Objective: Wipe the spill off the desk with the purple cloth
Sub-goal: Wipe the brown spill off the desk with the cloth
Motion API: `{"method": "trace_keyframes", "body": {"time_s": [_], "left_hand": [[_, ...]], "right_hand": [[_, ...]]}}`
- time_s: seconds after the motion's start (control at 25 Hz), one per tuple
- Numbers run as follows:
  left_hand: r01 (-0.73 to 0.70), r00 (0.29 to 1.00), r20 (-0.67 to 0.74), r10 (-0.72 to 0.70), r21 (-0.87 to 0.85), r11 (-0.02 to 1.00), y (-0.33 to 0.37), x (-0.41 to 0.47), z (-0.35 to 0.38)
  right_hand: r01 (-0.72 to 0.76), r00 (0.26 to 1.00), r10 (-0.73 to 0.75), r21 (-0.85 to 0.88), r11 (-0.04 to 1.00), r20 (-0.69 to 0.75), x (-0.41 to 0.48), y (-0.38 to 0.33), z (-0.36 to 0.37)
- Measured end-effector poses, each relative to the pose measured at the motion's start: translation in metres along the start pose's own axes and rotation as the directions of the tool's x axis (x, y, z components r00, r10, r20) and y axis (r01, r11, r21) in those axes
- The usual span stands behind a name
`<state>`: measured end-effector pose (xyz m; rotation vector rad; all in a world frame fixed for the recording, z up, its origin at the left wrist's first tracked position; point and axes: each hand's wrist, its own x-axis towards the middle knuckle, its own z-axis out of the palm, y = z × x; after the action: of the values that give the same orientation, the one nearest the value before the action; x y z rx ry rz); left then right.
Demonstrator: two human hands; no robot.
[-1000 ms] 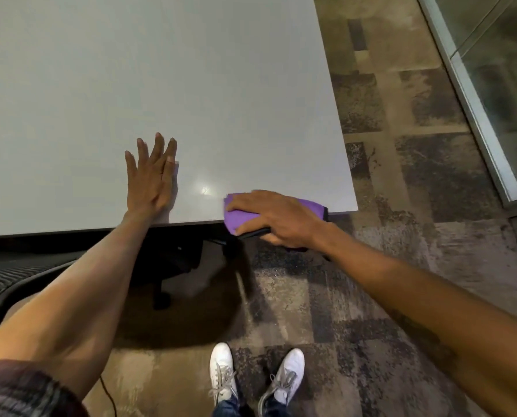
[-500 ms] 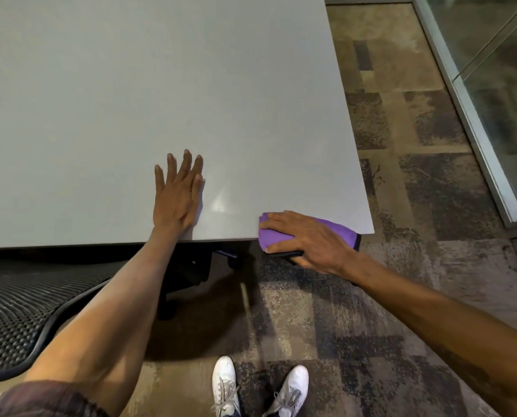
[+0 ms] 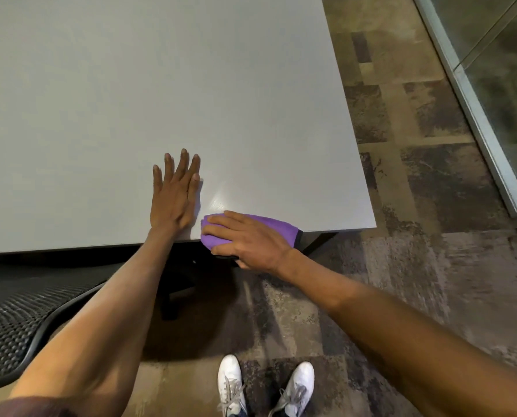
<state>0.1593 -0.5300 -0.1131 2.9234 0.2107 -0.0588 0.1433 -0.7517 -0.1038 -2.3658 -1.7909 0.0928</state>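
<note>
Illumination is even, moderate and diffuse, with no strong highlights on the arms. A soft glare patch lies on the desk between the left hand and the cloth. A dark shadow spreads over the floor below the desk's near edge. Wide-angle distortion bends the desk edges and stretches the forearms toward the lower corners. Floor texture near the bottom is slightly smeared; the centre is sharp.
</note>
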Motion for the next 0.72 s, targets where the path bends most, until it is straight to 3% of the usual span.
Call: {"method": "trace_keyframes", "body": {"time_s": [0.32, 0.72], "left_hand": [[-0.013, 1.0, 0.001, 0.014, -0.028, 1.0, -0.002, -0.002, 0.002], [0.022, 1.0, 0.002, -0.022, 0.012, 1.0, 0.005, -0.001, -0.003]], "right_hand": [[0.013, 1.0, -0.015, -0.054, 0.998, -0.025, -0.026, 0.018, -0.005], [-0.037, 0.997, 0.037, -0.001, 0.999, -0.061, -0.152, 0.076, -0.027]]}}
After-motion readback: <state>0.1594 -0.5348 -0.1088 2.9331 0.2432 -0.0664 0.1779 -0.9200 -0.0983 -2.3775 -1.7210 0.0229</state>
